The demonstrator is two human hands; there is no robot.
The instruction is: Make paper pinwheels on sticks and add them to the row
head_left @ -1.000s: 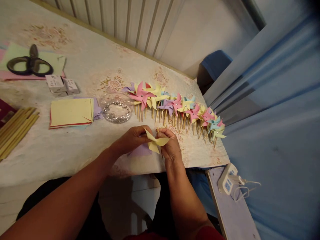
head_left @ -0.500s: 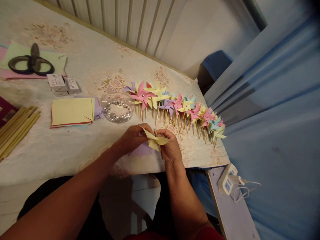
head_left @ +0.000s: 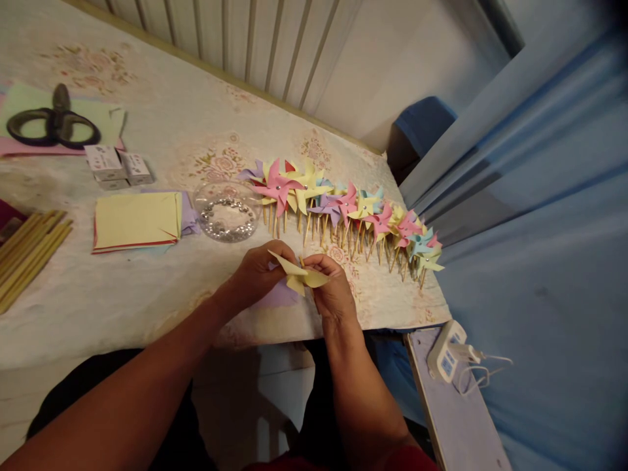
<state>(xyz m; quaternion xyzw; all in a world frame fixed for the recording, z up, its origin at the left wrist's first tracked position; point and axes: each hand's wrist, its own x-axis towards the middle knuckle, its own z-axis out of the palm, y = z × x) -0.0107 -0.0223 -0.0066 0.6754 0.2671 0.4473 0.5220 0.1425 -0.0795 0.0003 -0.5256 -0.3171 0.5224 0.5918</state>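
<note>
A pale yellow paper pinwheel (head_left: 296, 275) is held between my two hands above the near edge of the table. My left hand (head_left: 269, 267) is closed, pinching the pinwheel's left blade. My right hand (head_left: 333, 284) wraps around its thin wooden stick (head_left: 303, 263), most of which the fingers and paper hide. Under the left hand lies a purple paper sheet (head_left: 279, 296), partly covered. Just beyond the hands, a clear round dish (head_left: 228, 212) holds small shiny metal pieces.
Finished pinwheels (head_left: 346, 204) stretch in a row to the right. On the left are a stack of coloured paper (head_left: 137, 219), small white boxes (head_left: 105, 162), dark-handled scissors (head_left: 56, 124) and wooden sticks (head_left: 32, 258). A power strip (head_left: 446, 353) sits beyond the right table edge.
Both hands and the pinwheel stay nearly in place, with the pinwheel tilted slightly differently. The view has shifted a little, so things on the left appear farther left.
</note>
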